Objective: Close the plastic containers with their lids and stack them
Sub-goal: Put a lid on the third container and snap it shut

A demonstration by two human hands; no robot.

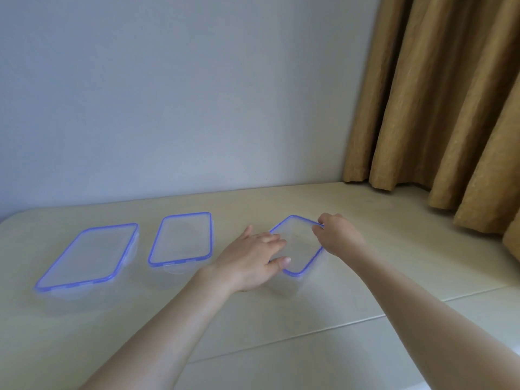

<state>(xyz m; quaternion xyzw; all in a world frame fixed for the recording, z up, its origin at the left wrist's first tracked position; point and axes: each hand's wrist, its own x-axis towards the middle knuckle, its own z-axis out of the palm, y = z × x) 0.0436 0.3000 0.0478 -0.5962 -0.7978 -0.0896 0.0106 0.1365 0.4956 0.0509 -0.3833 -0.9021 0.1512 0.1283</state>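
Observation:
Three clear plastic containers with blue-rimmed lids stand in a row on the table. The largest container (87, 256) is at the left and a medium one (181, 239) is beside it, both with lids lying on top. The smallest container (299, 249) is at the right, turned at an angle. My left hand (250, 260) grips its lid at the near left edge, thumb on top. My right hand (337, 235) pinches the lid's far right corner.
A cream table (281, 319) with a seam runs to a pale wall. Tan curtains (439, 108) hang at the right, reaching the tabletop at the back right.

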